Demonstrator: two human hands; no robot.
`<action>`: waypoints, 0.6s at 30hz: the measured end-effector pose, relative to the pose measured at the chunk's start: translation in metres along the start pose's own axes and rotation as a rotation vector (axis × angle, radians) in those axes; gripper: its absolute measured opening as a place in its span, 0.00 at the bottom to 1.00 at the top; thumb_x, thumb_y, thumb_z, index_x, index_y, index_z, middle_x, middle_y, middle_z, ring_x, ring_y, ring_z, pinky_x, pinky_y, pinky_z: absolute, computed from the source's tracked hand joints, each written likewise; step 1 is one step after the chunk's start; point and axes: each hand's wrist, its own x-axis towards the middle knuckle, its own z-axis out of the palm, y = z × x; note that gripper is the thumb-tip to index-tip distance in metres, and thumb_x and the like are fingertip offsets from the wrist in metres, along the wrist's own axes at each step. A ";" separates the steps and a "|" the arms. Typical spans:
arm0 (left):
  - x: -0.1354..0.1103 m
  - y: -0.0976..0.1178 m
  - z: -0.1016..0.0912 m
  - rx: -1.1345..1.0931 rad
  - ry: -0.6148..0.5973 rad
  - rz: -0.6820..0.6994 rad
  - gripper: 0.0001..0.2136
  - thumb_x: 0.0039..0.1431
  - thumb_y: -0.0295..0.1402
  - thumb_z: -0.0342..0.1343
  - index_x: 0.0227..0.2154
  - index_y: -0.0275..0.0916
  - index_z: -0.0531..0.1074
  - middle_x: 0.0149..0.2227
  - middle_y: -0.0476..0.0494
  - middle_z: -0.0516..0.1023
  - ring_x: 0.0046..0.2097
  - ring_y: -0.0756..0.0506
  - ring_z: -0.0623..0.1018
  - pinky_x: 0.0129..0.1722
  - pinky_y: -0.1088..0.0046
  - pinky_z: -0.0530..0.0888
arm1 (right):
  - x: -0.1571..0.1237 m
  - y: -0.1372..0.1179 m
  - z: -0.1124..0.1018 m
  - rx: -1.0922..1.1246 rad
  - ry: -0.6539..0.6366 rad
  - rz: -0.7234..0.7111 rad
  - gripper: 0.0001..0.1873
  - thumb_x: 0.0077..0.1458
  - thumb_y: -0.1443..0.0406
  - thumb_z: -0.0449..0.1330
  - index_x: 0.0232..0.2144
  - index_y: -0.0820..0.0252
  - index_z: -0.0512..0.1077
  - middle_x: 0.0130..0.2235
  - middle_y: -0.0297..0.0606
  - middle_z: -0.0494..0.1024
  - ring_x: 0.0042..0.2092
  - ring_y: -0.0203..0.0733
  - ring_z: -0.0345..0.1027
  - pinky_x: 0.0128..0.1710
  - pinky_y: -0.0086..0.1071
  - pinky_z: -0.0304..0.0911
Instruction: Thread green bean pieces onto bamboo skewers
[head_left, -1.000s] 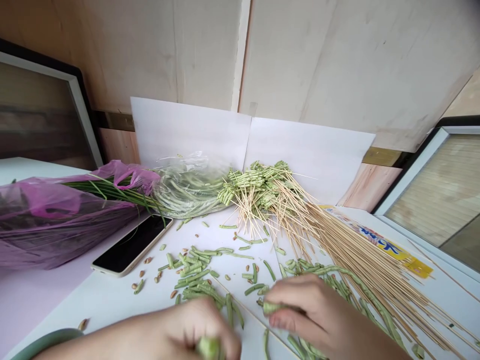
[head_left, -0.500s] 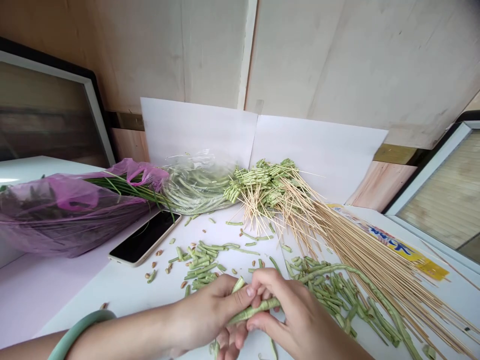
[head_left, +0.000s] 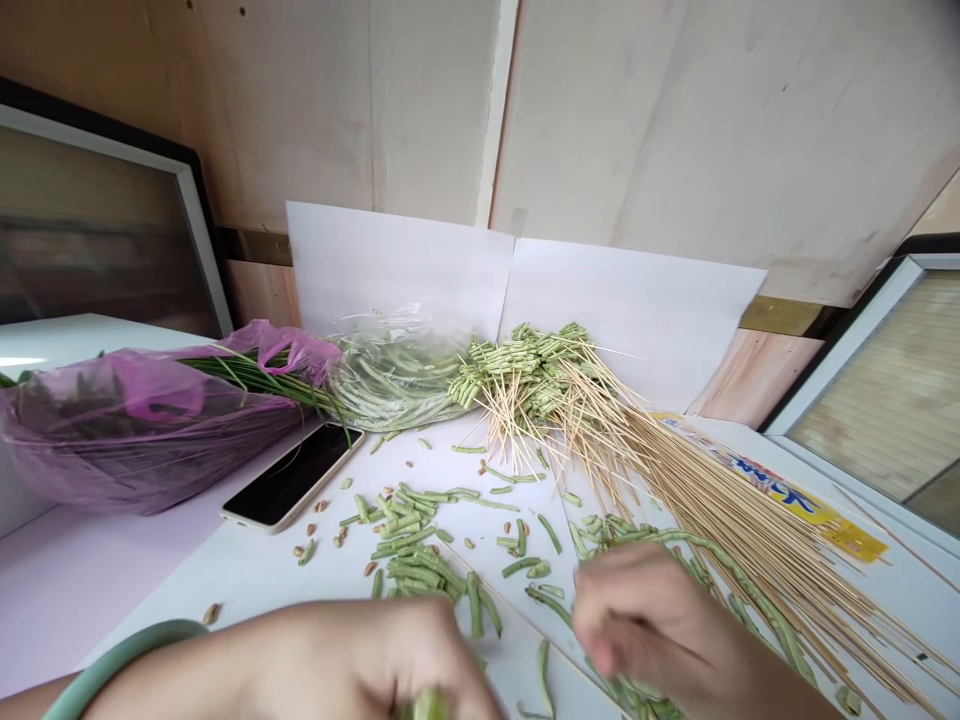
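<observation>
My left hand (head_left: 360,665) is at the bottom edge, fingers curled round a green bean piece (head_left: 429,704) that pokes out below. A green bangle (head_left: 112,660) circles that wrist. My right hand (head_left: 652,625) hovers low over long green beans (head_left: 720,570) lying on the white table (head_left: 225,580); its fingers are curled and blurred, and what they hold is hidden. Cut bean pieces (head_left: 412,560) are scattered between and beyond the hands.
A pile of bare bamboo skewers (head_left: 750,520) fans right over a yellow packet (head_left: 795,500). Skewered beans (head_left: 525,370) are heaped at the back beside a clear bag of beans (head_left: 390,370), a pink bag of greens (head_left: 135,420) and a phone (head_left: 292,480).
Half a second ago both hands met over a long bean held between them. Now they have pulled apart, the left dropping to the bottom edge and the right moving right over the beans.
</observation>
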 end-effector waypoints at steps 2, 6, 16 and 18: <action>0.004 -0.003 0.000 -0.216 0.244 -0.087 0.25 0.53 0.59 0.52 0.21 0.39 0.62 0.13 0.55 0.58 0.14 0.55 0.58 0.14 0.79 0.54 | 0.005 0.003 -0.004 -0.134 0.092 0.067 0.22 0.64 0.50 0.49 0.32 0.58 0.73 0.29 0.33 0.71 0.31 0.35 0.64 0.33 0.27 0.60; 0.016 -0.018 -0.003 -0.589 0.592 -0.238 0.22 0.54 0.54 0.55 0.29 0.35 0.69 0.15 0.55 0.65 0.14 0.55 0.64 0.13 0.82 0.57 | 0.012 0.009 0.001 -0.323 0.030 0.186 0.23 0.66 0.67 0.45 0.60 0.47 0.62 0.46 0.38 0.67 0.45 0.37 0.66 0.48 0.31 0.62; 0.024 -0.033 0.008 -0.416 0.519 -0.234 0.26 0.50 0.58 0.56 0.29 0.36 0.65 0.22 0.53 0.69 0.17 0.56 0.67 0.16 0.82 0.62 | 0.016 0.019 0.030 -0.089 0.077 0.021 0.21 0.51 0.78 0.56 0.44 0.53 0.71 0.37 0.31 0.75 0.38 0.35 0.70 0.42 0.26 0.65; 0.023 -0.034 0.009 -0.303 0.514 -0.245 0.24 0.50 0.57 0.57 0.28 0.37 0.63 0.20 0.57 0.64 0.16 0.58 0.60 0.15 0.82 0.57 | 0.017 0.020 0.032 -0.084 0.138 0.098 0.15 0.50 0.75 0.60 0.39 0.55 0.68 0.38 0.32 0.73 0.37 0.35 0.69 0.36 0.25 0.65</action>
